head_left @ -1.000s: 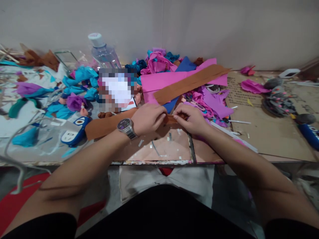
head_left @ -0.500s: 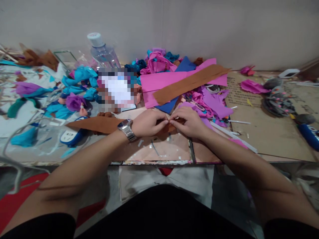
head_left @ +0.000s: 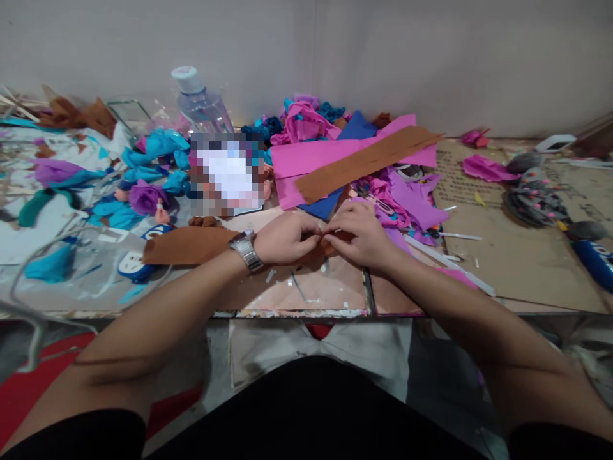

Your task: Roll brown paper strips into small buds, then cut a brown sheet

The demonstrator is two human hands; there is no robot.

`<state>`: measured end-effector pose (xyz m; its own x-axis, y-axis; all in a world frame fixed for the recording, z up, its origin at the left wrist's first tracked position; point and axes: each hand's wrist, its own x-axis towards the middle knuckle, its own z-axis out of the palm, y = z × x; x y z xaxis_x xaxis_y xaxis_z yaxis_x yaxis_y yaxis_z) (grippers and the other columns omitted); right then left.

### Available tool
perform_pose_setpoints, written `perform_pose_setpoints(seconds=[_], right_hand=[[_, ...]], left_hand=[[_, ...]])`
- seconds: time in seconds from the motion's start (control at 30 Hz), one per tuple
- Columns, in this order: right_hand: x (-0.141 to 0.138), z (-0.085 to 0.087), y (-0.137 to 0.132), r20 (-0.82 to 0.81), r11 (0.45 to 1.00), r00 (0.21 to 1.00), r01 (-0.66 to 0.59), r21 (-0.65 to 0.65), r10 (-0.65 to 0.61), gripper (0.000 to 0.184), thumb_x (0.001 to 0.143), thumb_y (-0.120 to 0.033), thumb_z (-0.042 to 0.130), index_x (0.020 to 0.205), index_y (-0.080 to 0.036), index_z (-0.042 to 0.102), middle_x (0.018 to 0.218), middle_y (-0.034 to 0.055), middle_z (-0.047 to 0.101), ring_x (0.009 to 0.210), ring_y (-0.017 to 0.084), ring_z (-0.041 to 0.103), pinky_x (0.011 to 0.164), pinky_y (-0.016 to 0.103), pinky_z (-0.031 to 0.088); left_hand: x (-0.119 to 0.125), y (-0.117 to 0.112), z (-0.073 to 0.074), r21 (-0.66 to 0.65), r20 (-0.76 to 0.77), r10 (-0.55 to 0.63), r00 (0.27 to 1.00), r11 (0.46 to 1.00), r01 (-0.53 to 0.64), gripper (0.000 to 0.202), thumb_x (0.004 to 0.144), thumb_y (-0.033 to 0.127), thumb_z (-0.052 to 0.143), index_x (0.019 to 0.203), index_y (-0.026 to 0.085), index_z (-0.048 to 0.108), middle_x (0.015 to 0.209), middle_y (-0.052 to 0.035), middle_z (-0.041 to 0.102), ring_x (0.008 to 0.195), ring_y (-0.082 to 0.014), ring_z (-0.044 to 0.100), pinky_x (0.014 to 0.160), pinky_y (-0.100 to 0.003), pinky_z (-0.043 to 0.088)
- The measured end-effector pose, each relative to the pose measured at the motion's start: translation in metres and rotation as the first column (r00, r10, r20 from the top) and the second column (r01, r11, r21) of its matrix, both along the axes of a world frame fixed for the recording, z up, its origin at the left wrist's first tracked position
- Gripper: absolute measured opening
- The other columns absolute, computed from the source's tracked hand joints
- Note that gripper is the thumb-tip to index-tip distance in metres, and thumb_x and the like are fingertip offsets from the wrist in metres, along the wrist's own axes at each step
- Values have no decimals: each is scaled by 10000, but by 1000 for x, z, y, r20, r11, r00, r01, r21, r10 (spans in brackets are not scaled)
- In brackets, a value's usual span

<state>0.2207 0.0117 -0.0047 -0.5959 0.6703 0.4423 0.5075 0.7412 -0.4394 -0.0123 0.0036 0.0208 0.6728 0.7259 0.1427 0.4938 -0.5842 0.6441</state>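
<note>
Over the middle of the table my left hand (head_left: 290, 237), with a steel watch on its wrist, and my right hand (head_left: 360, 233) meet at the fingertips. Both pinch a strip of brown crepe paper (head_left: 194, 246), whose long free end sticks out leftward behind the watch. Between the hands a small crumpled part of the brown paper shows under my right fingers; the rest there is covered by the hands. Just behind my hands lie a flat brown strip (head_left: 368, 160), pink paper sheets (head_left: 292, 160) and a blue piece (head_left: 323, 206).
A clear bottle (head_left: 204, 108) and a phone with a blurred screen (head_left: 234, 176) stand behind my left hand. Turquoise and purple paper flowers (head_left: 147, 197) crowd the left. A cardboard sheet (head_left: 472, 249) with a dark pincushion (head_left: 536, 198) lies right. A white cable (head_left: 33, 332) hangs at the lower left.
The brown strip's free end has drawn in to the right and now looks blunter. My fingertips have shifted slightly, with more brown paper showing below my right fingers.
</note>
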Motion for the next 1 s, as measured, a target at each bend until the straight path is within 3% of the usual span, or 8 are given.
perform_pose_setpoints(seconds=[0.27,0.47,0.67,0.8,1.0], right_hand=[[-3,2,-2,-13,998,1000,21,54,-20,62,934,-260,740,944,-271,800,939,12,800,1042,254,643,1028,510,286],[-2,3,-3,-12,992,1000,27,126,-25,108,971,-308,699,953,-279,801,920,15,804,1019,247,648,1029,508,281],[-1,1,-3,-4,983,1000,5,183,-4,101,961,-293,693,971,-305,793,945,-1,814,1033,257,647,1068,538,270],[-1,3,-4,5,988,1000,6,157,-6,88,952,-303,700,982,-311,782,960,1,816,1041,270,651,1076,553,276],[-1,5,-4,0,993,1000,20,114,-20,90,961,-325,692,976,-309,780,951,10,811,1038,273,654,1086,558,270]], left_hand=[[1,-1,1,-29,66,17,998,999,-15,213,855,105,542,806,166,739,697,36,694,620,-100,562,649,-237,393],[1,-1,2,-71,33,76,997,995,-73,155,859,163,548,744,164,652,670,28,640,639,-124,539,634,-262,372],[-1,2,0,-100,40,55,998,994,-51,186,900,203,522,761,167,641,718,12,645,694,-143,551,673,-269,395],[-1,2,-1,-81,45,53,998,995,-50,314,1005,287,471,817,170,695,817,-18,702,793,-166,602,749,-274,431],[-1,2,-3,-82,27,85,996,993,-83,329,1030,324,473,871,167,714,834,-31,712,795,-175,609,746,-288,435]])
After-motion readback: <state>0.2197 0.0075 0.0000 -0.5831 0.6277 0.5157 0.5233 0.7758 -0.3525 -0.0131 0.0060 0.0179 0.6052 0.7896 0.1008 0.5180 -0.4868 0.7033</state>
